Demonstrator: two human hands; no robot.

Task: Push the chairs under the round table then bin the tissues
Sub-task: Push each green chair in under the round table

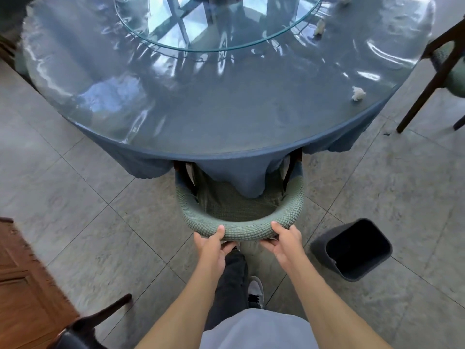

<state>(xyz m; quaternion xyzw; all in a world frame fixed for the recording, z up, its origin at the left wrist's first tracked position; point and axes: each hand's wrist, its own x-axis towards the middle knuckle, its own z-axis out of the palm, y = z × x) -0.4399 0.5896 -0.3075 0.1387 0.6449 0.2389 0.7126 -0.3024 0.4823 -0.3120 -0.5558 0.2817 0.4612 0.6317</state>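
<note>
The green chair (240, 210) sits at the centre of the view, at the table's 6 o'clock edge, its seat partly under the round table (176, 117). Its curved backrest is a padded ring covered in a knitted, grid-textured green fabric; the seat shows the same weave. Both hands grasp the backrest rim: the left hand (212, 244) curls round it from below with the thumb on top, and the right hand (283, 241) does likewise just beside it, thumb over the rim and fingers tucked underneath.

The table wears a dull blue cloth (226, 177) whose folds hang over the chair seat, hiding its front and most of the dark legs. A clear, glossy plastic sheet covers the top, and a round glass turntable (219, 23) rests at 12 o'clock, cut off by the frame.

A crumpled white tissue (358, 93) lies on the table at 2 o'clock; a second tissue (319, 27) lies farther off at 1 o'clock, too small to make out well.

A dark, rounded-rectangular bin (357, 250) stands on the grey tiled floor (100, 197) at 4 o'clock, near the chair. A second chair (442, 71) with dark wooden legs stands at 2 o'clock, pulled away from the table and cut off. At 8 o'clock lies a brown wooden surface (25, 273), blurred.
</note>
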